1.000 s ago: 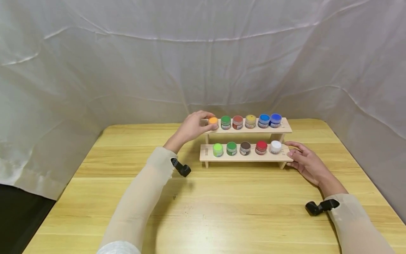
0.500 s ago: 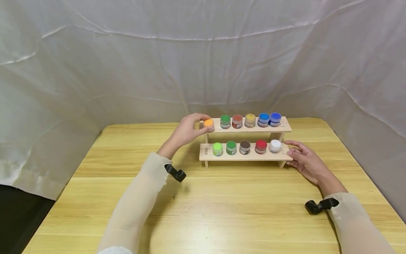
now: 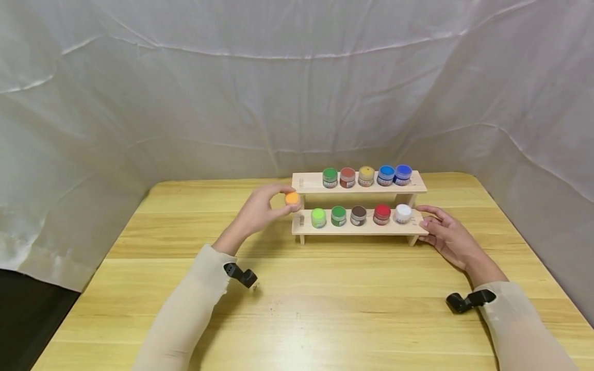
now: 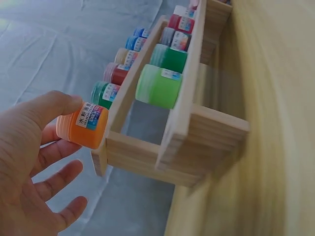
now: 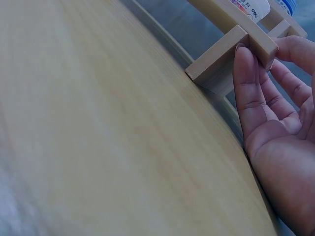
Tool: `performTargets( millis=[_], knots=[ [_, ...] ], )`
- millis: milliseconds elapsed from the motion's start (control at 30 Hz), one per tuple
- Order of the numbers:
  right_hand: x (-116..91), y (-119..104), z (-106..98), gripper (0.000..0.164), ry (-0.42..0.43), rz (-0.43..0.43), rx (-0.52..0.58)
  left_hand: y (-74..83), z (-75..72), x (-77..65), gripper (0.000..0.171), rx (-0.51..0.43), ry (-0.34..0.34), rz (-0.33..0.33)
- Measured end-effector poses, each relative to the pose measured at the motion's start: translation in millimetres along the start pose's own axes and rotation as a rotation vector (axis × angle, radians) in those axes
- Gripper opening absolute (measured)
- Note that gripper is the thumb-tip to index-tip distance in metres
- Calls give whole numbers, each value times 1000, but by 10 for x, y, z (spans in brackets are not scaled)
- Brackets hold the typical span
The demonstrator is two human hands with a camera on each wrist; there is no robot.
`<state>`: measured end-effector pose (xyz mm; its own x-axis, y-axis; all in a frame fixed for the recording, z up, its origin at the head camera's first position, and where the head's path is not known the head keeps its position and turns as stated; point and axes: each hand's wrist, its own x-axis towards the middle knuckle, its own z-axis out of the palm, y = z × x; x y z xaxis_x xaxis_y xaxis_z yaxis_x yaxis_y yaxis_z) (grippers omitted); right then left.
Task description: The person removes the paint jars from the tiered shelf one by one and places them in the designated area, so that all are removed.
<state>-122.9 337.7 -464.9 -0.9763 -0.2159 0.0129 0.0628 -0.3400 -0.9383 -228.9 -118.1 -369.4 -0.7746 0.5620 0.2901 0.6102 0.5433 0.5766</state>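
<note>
Between thumb and forefinger, my left hand [image 3: 257, 208] pinches an orange paint jar [image 4: 82, 125], held just off the left end of a two-tier wooden rack [image 3: 310, 182]. In the left wrist view its other fingers are spread away from the jar. At the opposite end, my right hand [image 3: 447, 238] grips the right end of the rack's lower shelf [image 5: 268, 46], thumb and fingers on either side of the board. A light green paint jar [image 3: 318, 218] stands nearest the left hand on the lower tier, and a white one [image 3: 402, 214] nearest the right hand.
Several more jars line the upper tier, from a green jar [image 3: 330, 178] to a dark blue jar [image 3: 402, 175]. Green, brown and red jars [image 3: 382, 215] share the lower tier. The rack stands on a wooden table [image 3: 352, 309] before a grey cloth backdrop [image 3: 232, 103].
My left hand has carried the orange jar off the upper tier's left end, moving left and toward me. The right hand has stayed on the rack, which has not visibly shifted.
</note>
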Motion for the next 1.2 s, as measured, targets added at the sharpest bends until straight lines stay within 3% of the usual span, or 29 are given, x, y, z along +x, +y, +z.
performTargets(
  millis=[200,567,1200],
  knots=[
    [-3,-8,3,38,6,2,-4,-82,3,-175,46,8,7,-33],
    [3,-11,8,36,9,3,-6,-345,99,-426,43,-28,-61,-107],
    [6,-8,6,37,1,2,-12,-653,213,-535,43,-73,-169,-186]
  ],
)
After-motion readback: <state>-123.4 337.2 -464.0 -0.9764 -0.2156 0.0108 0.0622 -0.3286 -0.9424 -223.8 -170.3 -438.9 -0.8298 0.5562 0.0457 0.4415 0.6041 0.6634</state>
